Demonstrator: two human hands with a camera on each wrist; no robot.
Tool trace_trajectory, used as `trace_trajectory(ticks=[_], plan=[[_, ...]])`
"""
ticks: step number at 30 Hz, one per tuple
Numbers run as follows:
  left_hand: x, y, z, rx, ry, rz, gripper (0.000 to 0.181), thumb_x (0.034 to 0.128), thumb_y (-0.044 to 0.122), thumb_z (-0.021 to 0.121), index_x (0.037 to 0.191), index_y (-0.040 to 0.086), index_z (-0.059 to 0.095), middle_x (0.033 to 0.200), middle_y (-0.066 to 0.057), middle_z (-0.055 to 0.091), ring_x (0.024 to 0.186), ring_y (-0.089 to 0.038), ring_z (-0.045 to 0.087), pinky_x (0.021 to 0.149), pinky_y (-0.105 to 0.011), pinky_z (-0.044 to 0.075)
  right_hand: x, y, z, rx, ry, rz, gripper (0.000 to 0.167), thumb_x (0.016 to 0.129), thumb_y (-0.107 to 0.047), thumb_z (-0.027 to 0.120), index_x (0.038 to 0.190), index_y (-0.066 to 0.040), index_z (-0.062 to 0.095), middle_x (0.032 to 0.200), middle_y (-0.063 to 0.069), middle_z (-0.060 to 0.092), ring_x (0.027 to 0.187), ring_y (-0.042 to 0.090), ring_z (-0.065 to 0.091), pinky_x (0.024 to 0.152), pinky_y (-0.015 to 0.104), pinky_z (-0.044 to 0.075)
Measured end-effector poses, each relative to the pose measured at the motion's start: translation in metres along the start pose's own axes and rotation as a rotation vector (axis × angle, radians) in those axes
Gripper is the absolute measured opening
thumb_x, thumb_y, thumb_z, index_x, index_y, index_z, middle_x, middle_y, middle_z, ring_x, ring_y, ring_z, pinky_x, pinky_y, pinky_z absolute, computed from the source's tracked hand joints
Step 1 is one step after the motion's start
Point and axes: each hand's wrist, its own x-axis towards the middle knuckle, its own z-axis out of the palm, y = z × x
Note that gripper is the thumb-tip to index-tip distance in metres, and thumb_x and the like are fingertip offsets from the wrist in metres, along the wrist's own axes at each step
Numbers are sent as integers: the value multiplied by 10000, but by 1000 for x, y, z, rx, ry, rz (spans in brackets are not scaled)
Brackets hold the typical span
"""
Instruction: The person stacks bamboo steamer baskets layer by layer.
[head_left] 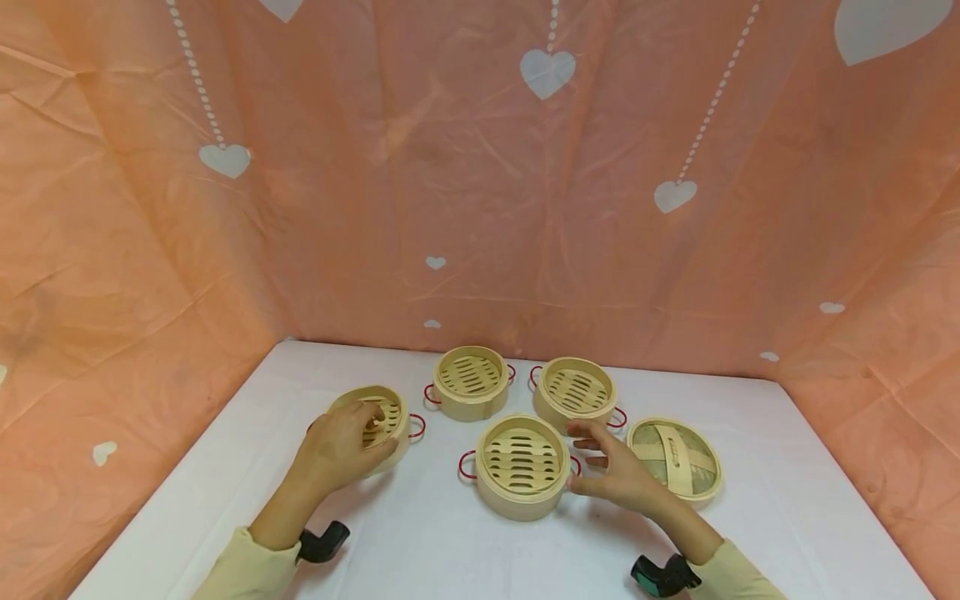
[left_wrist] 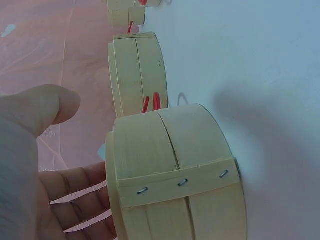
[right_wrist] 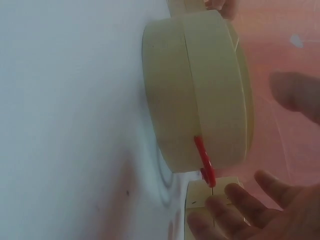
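Observation:
Four round bamboo steamer baskets with red wire handles and one woven lid stand on the white table. In the head view, my left hand (head_left: 339,444) is over the left basket (head_left: 392,408), thumb apart from the fingers. The left wrist view has the fingers (left_wrist: 80,200) at the rim of that basket (left_wrist: 175,170); whether they touch it is unclear. My right hand (head_left: 617,471), its fingers spread, is beside the right handle of the front basket (head_left: 517,502). In the right wrist view, nothing lies between thumb and fingers (right_wrist: 250,205) near the basket (right_wrist: 195,95).
Two more baskets, one at back centre (head_left: 471,407) and one at back right (head_left: 576,392), stand behind the front one. The woven lid (head_left: 677,458) lies to the right, behind my right hand. An orange cloth (head_left: 480,208) with white hearts surrounds the table (head_left: 450,550).

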Motion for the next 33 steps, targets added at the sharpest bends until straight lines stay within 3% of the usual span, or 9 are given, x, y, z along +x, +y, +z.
trace_trajectory(ticks=[6, 14, 24, 33], plan=[[-2, -2, 1, -4, -2, 30, 327, 711, 381, 748, 863, 115, 631, 735, 25, 562, 670, -109, 506, 560, -307, 392, -1, 3, 2, 3, -12, 19, 788, 729, -161, 809, 1389, -26, 401, 1358, 258, 472, 1203, 461, 495, 963, 581, 448], [-3, -1, 3, -3, 0, 38, 260, 681, 337, 735, 783, 149, 587, 710, 47, 525, 663, -96, 466, 571, -303, 331, 0, 6, 4, 18, -26, 21, 797, 716, -142, 809, 1382, -11, 389, 1353, 275, 460, 1186, 443, 522, 977, 576, 443], [-4, 0, 2, -9, -17, 42, 265, 649, 259, 727, 857, 138, 615, 821, 13, 599, 691, -123, 514, 586, -320, 384, 1, 8, 5, 28, -55, 1, 799, 717, -133, 815, 1375, -5, 380, 1326, 263, 476, 1171, 433, 538, 967, 517, 470], [-4, -1, 3, -55, -73, 11, 247, 653, 176, 715, 880, 156, 620, 796, 55, 582, 710, -101, 493, 626, -292, 383, 2, 5, 5, 43, -65, 7, 779, 713, -124, 810, 1364, -22, 394, 1319, 251, 490, 1177, 422, 537, 959, 493, 479]])
